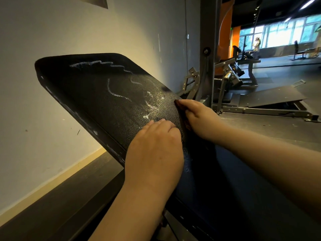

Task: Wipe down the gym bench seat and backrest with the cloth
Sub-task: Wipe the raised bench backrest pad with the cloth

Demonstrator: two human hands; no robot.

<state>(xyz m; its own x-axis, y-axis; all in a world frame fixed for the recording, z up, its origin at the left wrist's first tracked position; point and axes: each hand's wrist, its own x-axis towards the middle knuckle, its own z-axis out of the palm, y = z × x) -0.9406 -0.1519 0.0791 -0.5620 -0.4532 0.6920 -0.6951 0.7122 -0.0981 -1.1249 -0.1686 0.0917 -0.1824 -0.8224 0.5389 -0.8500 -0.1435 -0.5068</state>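
We see the backrest [97, 94] tilted up towards the wall [52, 40], a black pad with rounded corners and a pebbled, leather-like skin marked by wavy white streaks [114, 93]. Its left edge runs beside the wall over a narrow strip of floor, while its right edge faces a grey metal post [207, 49] and open gym floor [278, 133]. The left hand [154, 146] lies flat on the lower backrest, its fingers [161, 125] pressed together and straight. The right hand [198, 117] sits at the right edge with its fingers curled over a dark fold [183, 119]; we cannot tell whether that is cloth or pad. The smoother, dark blue seat [234, 185] lies below both forearms.
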